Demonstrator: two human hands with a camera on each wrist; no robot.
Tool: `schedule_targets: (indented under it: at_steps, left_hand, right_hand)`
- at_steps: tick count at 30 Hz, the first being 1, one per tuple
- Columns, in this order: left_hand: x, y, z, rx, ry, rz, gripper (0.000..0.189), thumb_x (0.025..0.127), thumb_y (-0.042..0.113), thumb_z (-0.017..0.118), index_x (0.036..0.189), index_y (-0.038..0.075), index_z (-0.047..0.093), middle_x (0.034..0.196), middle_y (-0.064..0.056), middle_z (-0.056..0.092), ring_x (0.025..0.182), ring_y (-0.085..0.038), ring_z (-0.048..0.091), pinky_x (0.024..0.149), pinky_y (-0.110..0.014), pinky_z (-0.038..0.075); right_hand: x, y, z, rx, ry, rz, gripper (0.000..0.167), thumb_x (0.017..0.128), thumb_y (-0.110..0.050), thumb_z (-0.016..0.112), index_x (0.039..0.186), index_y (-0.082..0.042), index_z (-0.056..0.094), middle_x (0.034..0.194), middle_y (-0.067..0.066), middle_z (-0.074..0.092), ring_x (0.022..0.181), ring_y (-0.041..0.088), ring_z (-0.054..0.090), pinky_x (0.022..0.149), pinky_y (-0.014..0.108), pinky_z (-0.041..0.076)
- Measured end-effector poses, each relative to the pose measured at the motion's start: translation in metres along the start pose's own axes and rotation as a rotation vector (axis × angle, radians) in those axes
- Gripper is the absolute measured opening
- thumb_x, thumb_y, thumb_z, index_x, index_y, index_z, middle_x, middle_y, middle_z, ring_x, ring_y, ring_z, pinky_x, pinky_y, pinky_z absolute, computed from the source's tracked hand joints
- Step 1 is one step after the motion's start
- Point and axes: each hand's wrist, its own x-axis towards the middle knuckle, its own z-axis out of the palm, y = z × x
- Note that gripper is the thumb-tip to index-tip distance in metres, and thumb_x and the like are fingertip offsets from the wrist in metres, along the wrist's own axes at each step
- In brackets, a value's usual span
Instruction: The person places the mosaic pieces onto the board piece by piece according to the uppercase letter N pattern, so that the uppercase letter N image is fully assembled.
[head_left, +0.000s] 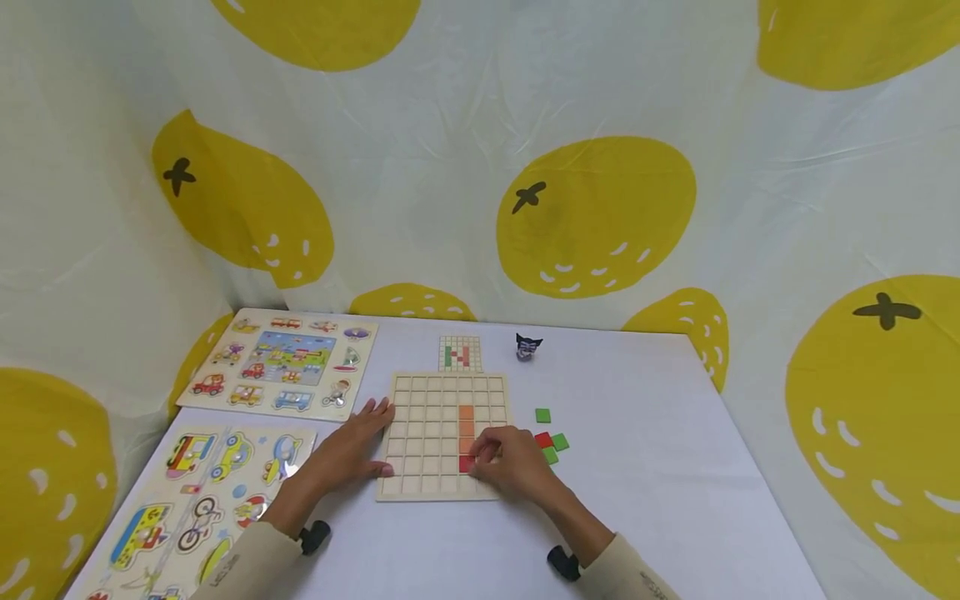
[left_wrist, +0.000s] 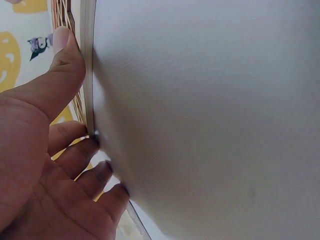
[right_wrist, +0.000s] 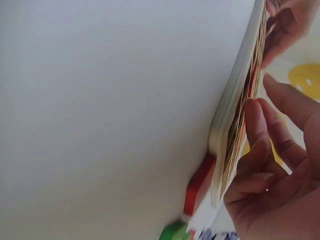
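Observation:
A wooden grid board (head_left: 442, 496) lies on the table, with a column of orange tiles (head_left: 467, 421) set in its cells. Directly below them sits a red tile (head_left: 466, 464). The fingertips of my right hand (head_left: 513, 462) touch the board beside that red tile; in the right wrist view a gap shows between thumb and fingers, with no tile visible there. My left hand (head_left: 348, 446) rests along the board's left edge, thumb spread apart from the fingers. In the left wrist view the thumb (left_wrist: 62, 65) lies over the board's edge.
Loose green tiles (head_left: 560, 442) and a loose red tile (head_left: 543, 440) lie right of the board. Behind it stand a small pattern card (head_left: 459, 340) and a dark-eared figure (head_left: 527, 347). Two picture puzzles, a vehicle puzzle (head_left: 255, 487) and a scene puzzle (head_left: 360, 358), lie at left.

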Motion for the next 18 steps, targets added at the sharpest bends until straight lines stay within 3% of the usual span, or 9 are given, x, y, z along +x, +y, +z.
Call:
schedule_targets:
  at_steps: [6,13,18]
  left_hand:
    - [-0.001,0.002,-0.002,0.004,0.004,-0.005,0.104,0.079,0.032,0.092,0.163,0.001,0.039,0.172,-0.02,0.033,0.162,-0.044,0.025,0.13,-0.064,0.029]
    - [-0.002,0.002,-0.003,0.002,0.011,-0.004,0.104,0.079,0.031,0.093,0.162,0.001,0.04,0.172,-0.02,0.033,0.162,-0.044,0.026,0.13,-0.063,0.029]
    - [-0.002,0.002,-0.002,-0.004,0.006,-0.008,0.103,0.079,0.031,0.092,0.162,0.001,0.04,0.172,-0.02,0.033,0.162,-0.044,0.026,0.13,-0.063,0.029]
  right_hand:
    - [-0.006,0.015,-0.023,0.041,0.094,-0.021,0.018,0.085,-0.016,0.089,0.099,-0.02,0.078,0.081,-0.009,0.07,0.074,0.014,0.053,0.06,0.023,0.043]
    - [-0.01,0.038,-0.05,0.023,0.207,0.083,0.021,0.086,-0.015,0.089,0.103,-0.021,0.079,0.093,-0.005,0.074,0.079,0.017,0.055,0.062,0.022,0.045]
    - [-0.009,0.053,-0.06,-0.014,0.231,0.145,0.025,0.085,-0.012,0.089,0.108,-0.019,0.08,0.106,0.0,0.077,0.083,0.019,0.054,0.068,0.026,0.047]
